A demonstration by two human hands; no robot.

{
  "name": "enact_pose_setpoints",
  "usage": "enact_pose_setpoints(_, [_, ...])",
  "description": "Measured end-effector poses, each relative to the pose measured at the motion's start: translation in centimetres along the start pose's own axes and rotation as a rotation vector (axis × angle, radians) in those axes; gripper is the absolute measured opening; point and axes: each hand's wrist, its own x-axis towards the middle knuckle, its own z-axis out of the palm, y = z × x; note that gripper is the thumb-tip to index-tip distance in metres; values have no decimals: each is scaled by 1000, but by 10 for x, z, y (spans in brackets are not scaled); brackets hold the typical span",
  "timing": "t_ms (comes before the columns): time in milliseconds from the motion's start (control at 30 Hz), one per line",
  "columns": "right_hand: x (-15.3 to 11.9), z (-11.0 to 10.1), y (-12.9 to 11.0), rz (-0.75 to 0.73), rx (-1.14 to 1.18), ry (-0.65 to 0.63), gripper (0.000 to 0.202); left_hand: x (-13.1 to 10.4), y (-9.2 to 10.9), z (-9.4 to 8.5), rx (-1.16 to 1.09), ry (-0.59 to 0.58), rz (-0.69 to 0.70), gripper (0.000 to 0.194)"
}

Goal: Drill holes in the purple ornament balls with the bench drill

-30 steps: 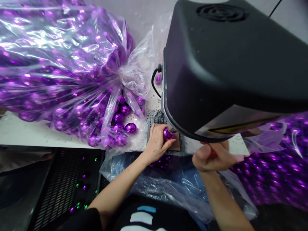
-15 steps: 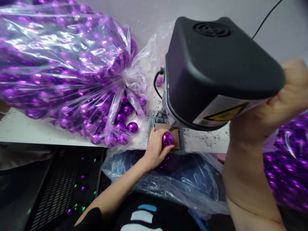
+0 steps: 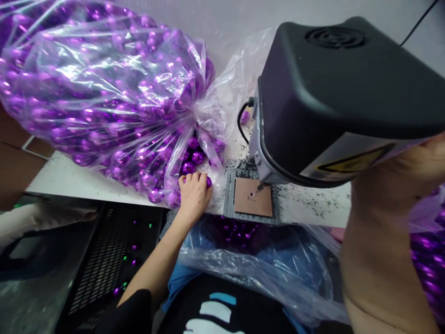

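"On the white table [image 3: 78, 180], which step is seen?"

"The picking-up of a purple ball [image 3: 209, 182], apparently: it is gripped at two o'clock of the left hand [image 3: 194, 191] by its curled fingers; a secure hold is called for before lifting."

"And the right hand [image 3: 433, 154]?"

"Near three o'clock, partly hidden by the black machine [image 3: 347, 93]; whether anything is grasped cannot be told."

White tabletop [image 3: 69, 178], black flecks [image 3: 313, 204], clear bag [image 3: 114, 102] of purple balls [image 3: 156, 195], loose balls [image 3: 198, 157] beside it, grey base [image 3: 230, 192]

glare on plastic bag [image 3: 79, 69], dim under table [image 3: 76, 179]
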Motion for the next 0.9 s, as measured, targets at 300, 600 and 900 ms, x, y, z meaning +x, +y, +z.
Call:
enact_pose_setpoints(300, [8,1,0,-178,-25,-64,54,15,-9,-22,-967,107,-167,49])
enact_pose_setpoints(600, [14,8,1,-147,5,-50,58,-13,37,-15,-2050,-784,-488,55])
enact_pose_setpoints(900, [14,5,-5,-103,-11,-72,56,-13,45,-3,-1935,-740,-401,52])
